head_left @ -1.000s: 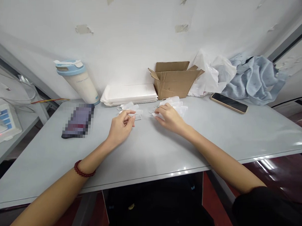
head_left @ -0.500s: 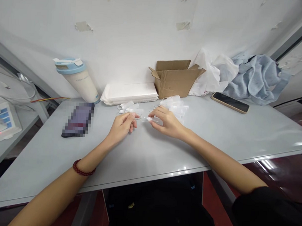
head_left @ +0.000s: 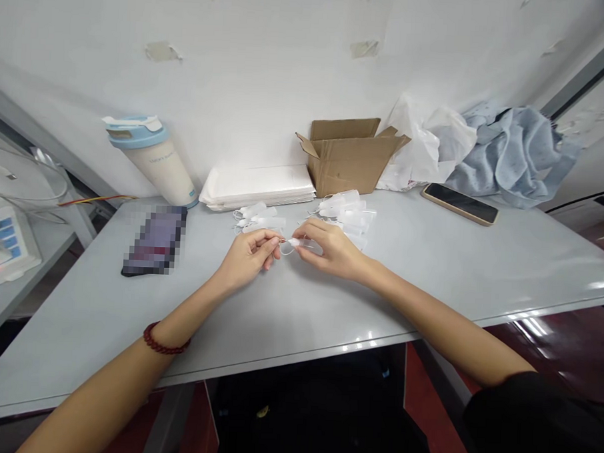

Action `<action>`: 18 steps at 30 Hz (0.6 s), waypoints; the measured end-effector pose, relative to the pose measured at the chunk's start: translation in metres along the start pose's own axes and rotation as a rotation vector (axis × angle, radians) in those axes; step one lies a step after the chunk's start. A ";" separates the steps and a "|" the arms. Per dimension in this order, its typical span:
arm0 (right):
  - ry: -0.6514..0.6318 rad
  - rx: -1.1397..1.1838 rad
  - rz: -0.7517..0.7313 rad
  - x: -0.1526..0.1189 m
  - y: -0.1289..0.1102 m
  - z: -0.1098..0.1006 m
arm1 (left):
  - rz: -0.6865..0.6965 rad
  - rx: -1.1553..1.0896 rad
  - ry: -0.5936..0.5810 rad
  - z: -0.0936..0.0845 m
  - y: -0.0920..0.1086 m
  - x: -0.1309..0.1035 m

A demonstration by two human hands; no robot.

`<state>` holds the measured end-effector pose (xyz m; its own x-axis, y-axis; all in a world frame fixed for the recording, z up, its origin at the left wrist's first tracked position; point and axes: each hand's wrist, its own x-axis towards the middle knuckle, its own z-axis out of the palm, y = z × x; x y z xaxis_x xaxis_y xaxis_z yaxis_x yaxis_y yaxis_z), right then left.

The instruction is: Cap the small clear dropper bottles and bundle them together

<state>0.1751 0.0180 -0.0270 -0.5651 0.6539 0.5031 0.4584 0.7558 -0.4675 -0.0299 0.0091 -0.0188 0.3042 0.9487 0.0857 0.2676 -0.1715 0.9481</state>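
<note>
And now the left hand (head_left: 250, 256) closes in, fingertips pinching one cord (head_left: 286, 252) on the one translucent piece (head_left: 304, 243) the right hand (head_left: 335, 248) pinches, two piles (head_left: 351, 215) behind.

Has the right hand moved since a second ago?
Yes. Against the cardboard box, the right hand has shifted slightly left and toward the near edge of the table, now pinching a small white piece.

The cup (head_left: 158, 167) is cream with a light-blue lid (head_left: 136, 134), the box (head_left: 349, 163) plain brown, the bracelet (head_left: 165, 341) dark red, the tabletop (head_left: 298, 306) pale grey, and the crumpled cloth (head_left: 515, 156) light blue with small dark specks.
</note>
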 end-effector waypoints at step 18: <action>-0.027 0.003 -0.012 0.000 -0.002 -0.001 | 0.021 0.007 -0.019 0.000 0.000 -0.001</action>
<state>0.1742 0.0168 -0.0253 -0.5893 0.6434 0.4887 0.4494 0.7637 -0.4636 -0.0300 0.0080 -0.0193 0.3270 0.9397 0.1002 0.2676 -0.1938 0.9438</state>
